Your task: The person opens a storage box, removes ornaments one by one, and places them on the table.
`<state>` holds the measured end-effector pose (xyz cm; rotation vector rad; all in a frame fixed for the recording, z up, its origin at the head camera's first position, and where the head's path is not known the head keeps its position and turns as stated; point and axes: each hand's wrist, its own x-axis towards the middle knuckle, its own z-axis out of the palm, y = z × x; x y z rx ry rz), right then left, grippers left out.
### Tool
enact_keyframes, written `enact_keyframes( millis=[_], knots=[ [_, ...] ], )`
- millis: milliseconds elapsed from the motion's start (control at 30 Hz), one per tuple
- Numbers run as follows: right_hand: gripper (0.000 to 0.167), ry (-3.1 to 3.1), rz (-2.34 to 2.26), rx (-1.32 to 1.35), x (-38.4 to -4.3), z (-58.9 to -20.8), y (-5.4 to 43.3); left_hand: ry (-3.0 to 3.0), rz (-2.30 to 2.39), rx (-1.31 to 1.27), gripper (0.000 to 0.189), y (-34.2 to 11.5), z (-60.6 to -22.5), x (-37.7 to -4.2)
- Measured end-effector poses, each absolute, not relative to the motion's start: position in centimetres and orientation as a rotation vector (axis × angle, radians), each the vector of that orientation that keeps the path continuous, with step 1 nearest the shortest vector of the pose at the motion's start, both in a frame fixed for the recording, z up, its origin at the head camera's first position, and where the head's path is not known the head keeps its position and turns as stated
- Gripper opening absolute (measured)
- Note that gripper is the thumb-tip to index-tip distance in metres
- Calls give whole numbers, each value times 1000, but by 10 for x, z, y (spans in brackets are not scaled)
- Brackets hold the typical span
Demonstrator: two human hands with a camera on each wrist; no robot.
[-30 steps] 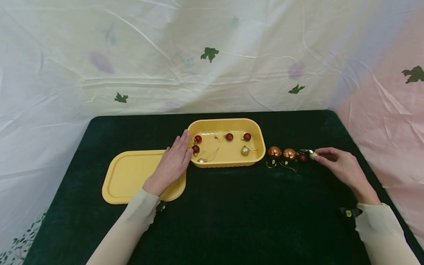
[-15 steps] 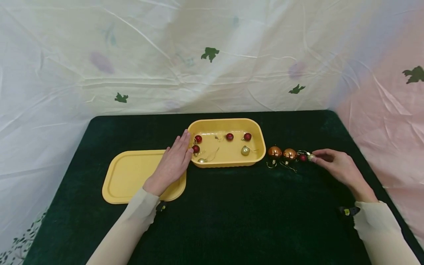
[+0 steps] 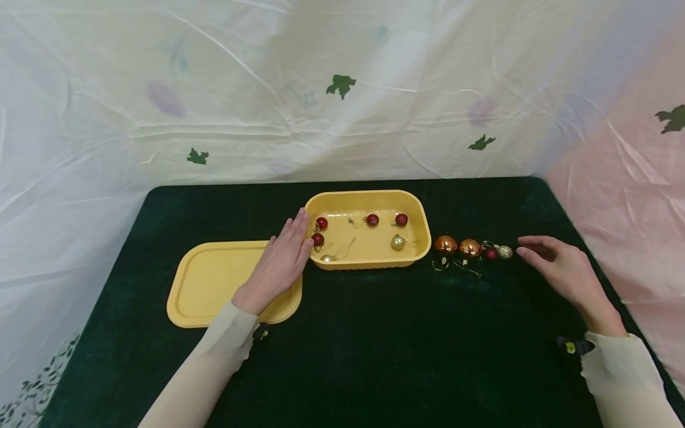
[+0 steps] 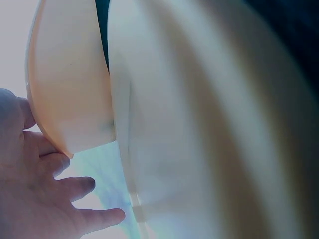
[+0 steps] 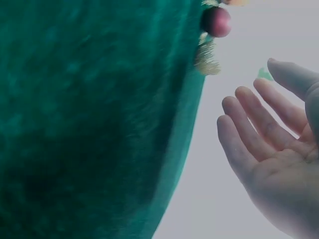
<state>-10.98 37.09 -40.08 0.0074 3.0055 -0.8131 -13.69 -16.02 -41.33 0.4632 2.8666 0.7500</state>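
My left hand [image 3: 280, 261] rests its straight fingers along the left rim of a yellow plastic box [image 3: 369, 265]. Inside the box lie several small dark red baubles [image 3: 371, 220] and glittery gold ones [image 3: 398, 242], some with thin gold strings. To the right of the box, a row of baubles runs along the table: two shiny copper ones [image 3: 445, 245], a small red one [image 3: 490, 254] and a gold glitter bauble [image 3: 504, 252] at its end. Just right of that gold bauble, my right hand [image 3: 562, 273] holds nothing, its fingers apart and relaxed.
A flat yellow lid [image 3: 214, 285] lies left of the box, partly under my left forearm. Dark green cloth [image 3: 407, 345] covers the table. Behind it hangs a pale curtain [image 3: 257, 89] with leaf shapes.
My right hand moved the gold glitter bauble slightly left to the red one, then let go and drew back to the right. The left hand stayed on the box rim.
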Motion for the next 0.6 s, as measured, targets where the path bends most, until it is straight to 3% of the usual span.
enact_keyframes(
  millis=[267, 600],
  knots=[
    [43, 3092, -972, -35, -97, -380, 342, 2879, 744, 480, 64, -161, -411, -136],
    [38, 3097, -1211, -365, -94, -366, 292, 2875, 725, 480, 64, -162, -409, -138]
  ],
)
